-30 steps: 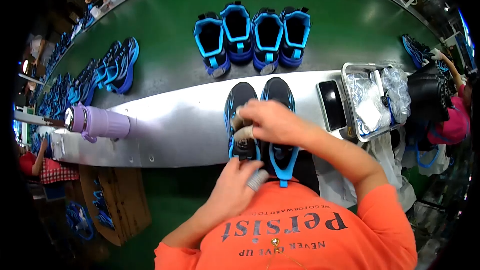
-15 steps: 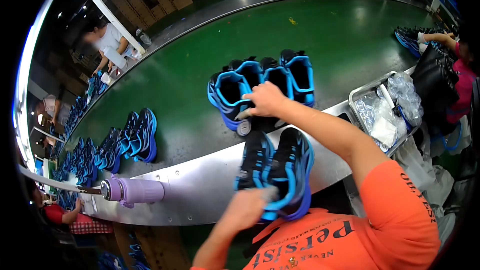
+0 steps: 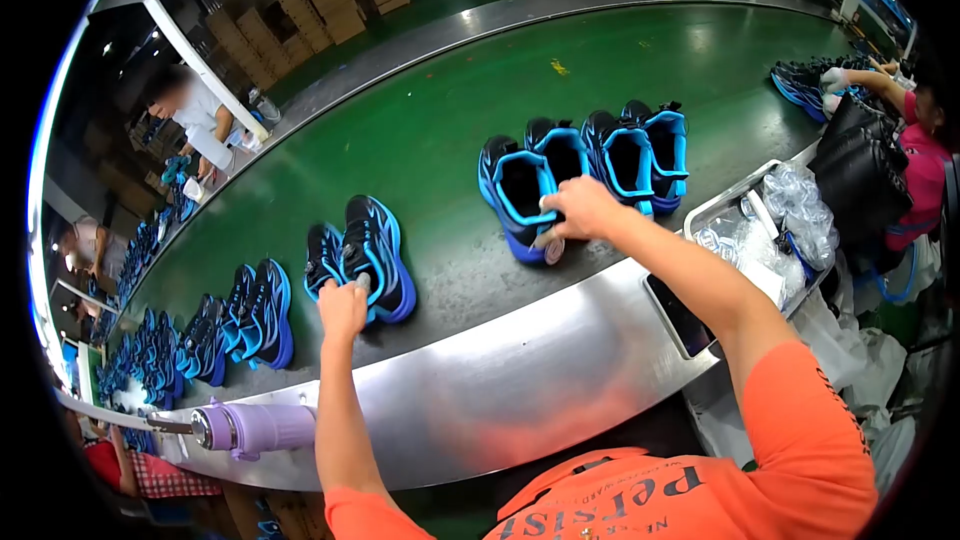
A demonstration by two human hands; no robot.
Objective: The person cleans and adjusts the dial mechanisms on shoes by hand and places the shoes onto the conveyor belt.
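Observation:
My left hand [image 3: 343, 308] is closed on the heels of a pair of black-and-blue shoes [image 3: 375, 258], which rest on the green surface left of centre. Several black-and-blue shoes [image 3: 628, 162] stand side by side farther right, their openings facing me. My right hand [image 3: 580, 210] grips the heel of the leftmost one [image 3: 519, 190], thumb and fingers pinched at its back edge. The fingertips of my left hand are partly hidden by the shoe collars.
A metal ledge [image 3: 500, 370] runs along the near side, with a purple bottle [image 3: 262, 429] at left. A phone [image 3: 682, 318] and a tray [image 3: 716, 202] of plastic pieces are at right. More shoes [image 3: 262, 315] line the left. Co-workers [image 3: 200, 110] are at both sides.
My left hand has moved the pair from the metal ledge to the green surface at left. My right hand has gone from that pair to the leftmost shoe of the other group.

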